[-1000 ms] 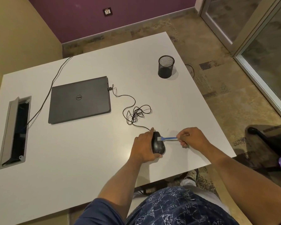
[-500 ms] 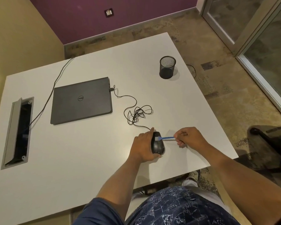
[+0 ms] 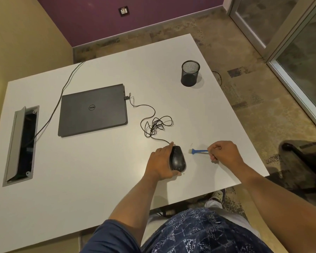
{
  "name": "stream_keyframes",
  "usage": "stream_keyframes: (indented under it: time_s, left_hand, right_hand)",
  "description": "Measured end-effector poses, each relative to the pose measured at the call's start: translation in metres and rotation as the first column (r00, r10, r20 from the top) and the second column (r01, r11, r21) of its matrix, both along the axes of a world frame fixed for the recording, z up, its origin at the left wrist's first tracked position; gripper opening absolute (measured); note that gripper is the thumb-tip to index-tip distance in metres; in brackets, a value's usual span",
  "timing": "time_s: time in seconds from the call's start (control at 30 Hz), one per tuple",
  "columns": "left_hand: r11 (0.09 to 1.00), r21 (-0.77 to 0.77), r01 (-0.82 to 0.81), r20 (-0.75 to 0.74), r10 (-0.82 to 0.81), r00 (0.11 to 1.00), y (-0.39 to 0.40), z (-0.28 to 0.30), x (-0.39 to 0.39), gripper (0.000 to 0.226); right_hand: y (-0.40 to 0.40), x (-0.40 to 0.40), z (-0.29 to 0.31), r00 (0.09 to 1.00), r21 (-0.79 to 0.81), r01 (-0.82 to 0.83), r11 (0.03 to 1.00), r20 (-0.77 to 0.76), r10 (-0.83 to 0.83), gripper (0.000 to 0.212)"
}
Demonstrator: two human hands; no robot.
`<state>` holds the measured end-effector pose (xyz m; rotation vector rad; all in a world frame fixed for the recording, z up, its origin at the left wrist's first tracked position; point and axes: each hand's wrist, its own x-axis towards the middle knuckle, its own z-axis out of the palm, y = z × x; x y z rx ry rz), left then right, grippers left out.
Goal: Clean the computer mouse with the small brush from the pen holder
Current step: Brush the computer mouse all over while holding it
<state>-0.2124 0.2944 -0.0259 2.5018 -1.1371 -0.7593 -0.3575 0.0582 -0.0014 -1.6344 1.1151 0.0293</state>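
Note:
A black wired computer mouse [image 3: 177,158] rests near the front of the white table [image 3: 91,176], held on its left side by my left hand [image 3: 161,163]. My right hand [image 3: 223,152] grips the blue handle of a small brush [image 3: 198,151], whose pale bristles point left toward the mouse. A small gap separates the bristles from the mouse. The black mesh pen holder [image 3: 190,73] stands at the back right of the table and looks empty.
A closed grey laptop [image 3: 92,110] lies left of centre, with the mouse's tangled cable [image 3: 156,125] plugged into its right side. An open cable hatch [image 3: 21,145] is set in the table's left side. A dark chair base [image 3: 303,157] stands on the floor at right.
The brush has pulled away to the right; its bristles were on the mouse before and are now clear of it. My left hand keeps its hold on the mouse.

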Motion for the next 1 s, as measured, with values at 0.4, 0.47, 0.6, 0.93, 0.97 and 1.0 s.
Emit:
stream_keyframes:
  time_s: [0.4,0.47,0.6,0.93,0.97,1.0]
  left_hand:
    - [1.000,-0.012,-0.002,-0.011,0.002,1.000,-0.001,0.000,0.002,0.132]
    - [1.000,-0.009,0.000,-0.017,0.000,1.000,-0.001,0.000,0.002,0.132]
    - [1.000,-0.011,-0.014,-0.032,0.014,0.999,-0.001,0.001,0.002,0.132]
    - [0.999,0.006,-0.045,-0.059,0.045,0.997,-0.002,0.002,0.004,0.139]
    - [0.999,0.004,-0.052,-0.065,0.052,0.997,-0.002,0.003,0.004,0.141]
    - [0.998,0.002,-0.058,-0.072,0.058,0.996,-0.002,0.003,0.004,0.142]
  right_hand:
    - [-0.007,-0.008,0.002,0.998,0.012,-0.066,0.998,-0.007,0.066,0.014]
    - [-0.009,-0.008,0.005,0.998,0.057,-0.045,0.997,0.050,0.042,0.014]
    - [0.009,0.007,0.008,0.988,0.142,-0.111,0.984,0.126,0.093,0.009]
    - [0.016,0.028,-0.004,0.994,0.039,-0.031,0.999,0.108,0.027,0.021]
    - [0.021,0.031,-0.004,0.992,0.049,-0.079,0.996,0.106,0.073,0.021]
    - [0.025,0.034,-0.004,0.991,0.034,-0.100,0.994,0.089,0.096,0.020]
